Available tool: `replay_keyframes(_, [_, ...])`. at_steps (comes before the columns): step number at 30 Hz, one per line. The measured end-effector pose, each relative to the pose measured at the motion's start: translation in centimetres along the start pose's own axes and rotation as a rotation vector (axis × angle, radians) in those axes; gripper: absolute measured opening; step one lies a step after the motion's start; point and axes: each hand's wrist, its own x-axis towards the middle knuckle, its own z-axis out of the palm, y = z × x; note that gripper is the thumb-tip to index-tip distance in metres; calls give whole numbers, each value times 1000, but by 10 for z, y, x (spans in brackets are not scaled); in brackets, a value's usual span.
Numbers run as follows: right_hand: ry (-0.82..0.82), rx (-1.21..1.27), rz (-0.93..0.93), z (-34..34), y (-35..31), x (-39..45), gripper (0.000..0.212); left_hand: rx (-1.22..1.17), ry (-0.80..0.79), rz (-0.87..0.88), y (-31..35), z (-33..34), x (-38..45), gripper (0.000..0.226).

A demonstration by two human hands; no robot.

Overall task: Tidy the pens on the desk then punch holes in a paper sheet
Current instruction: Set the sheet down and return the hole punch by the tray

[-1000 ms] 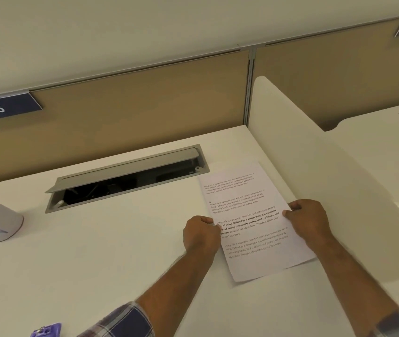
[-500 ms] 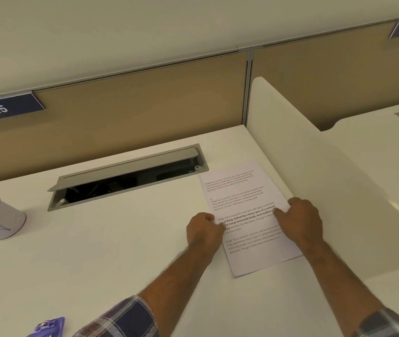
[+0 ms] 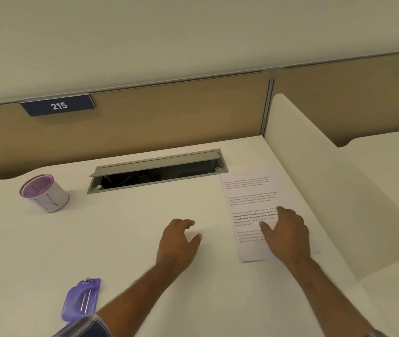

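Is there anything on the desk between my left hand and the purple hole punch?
Nothing visible. The left hand hovers open over bare desk, and the purple hole punch lies nearer you, to its left, with only your own forearm beside it.

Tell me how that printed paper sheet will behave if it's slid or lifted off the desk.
The paper sheet is one thin page lying flat, so it would likely droop if lifted by one edge. On the smooth white desk it probably slides easily; the right hand resting on it likely keeps it from shifting.
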Motion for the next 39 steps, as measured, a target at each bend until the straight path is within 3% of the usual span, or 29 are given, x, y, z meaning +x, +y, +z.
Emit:
replay_keyframes(11, [-178, 125, -407, 49, -95, -102, 60, 251, 316, 157, -121, -117, -67, 35])
replay_keyframes(15, [-268, 108, -486, 67, -128, -125, 64, 281, 373, 101, -163, -152, -75, 38])
replay_keyframes(23, [-379, 85, -583, 105, -184, -167, 70, 325, 268, -29, -232, -176, -90, 46])
replay_keyframes(32, [-630, 94, -669, 145, -227, -205, 95, 404, 36, 66, -267, -162, -86, 59])
replay_keyframes(39, [-741, 108, -702, 159, -251, -199, 117, 448, -2, 88, -275, -157, -83, 65])
